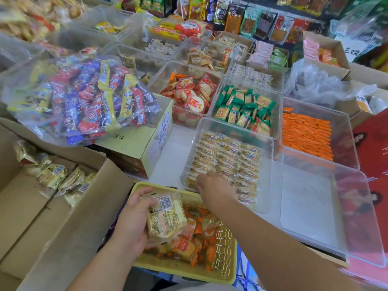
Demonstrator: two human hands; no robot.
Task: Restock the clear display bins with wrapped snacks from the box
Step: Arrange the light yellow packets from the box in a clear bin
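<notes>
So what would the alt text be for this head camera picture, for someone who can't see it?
A person's right hand places wrapped snacks into a clear bin of neat rows, while the left hand holds a stack of packets over a yellow basket. Other snack bins and an open cardboard box surround them.

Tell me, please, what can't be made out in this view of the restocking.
Head view only:
- Right hand: fingertips hidden among the packs in the clear bin; grip unclear.
- Stack of wrapped snacks in the left hand: count unclear, print too small.
- Cardboard box: cut off by the left edge.
- Top-left goods: blurred.
</notes>
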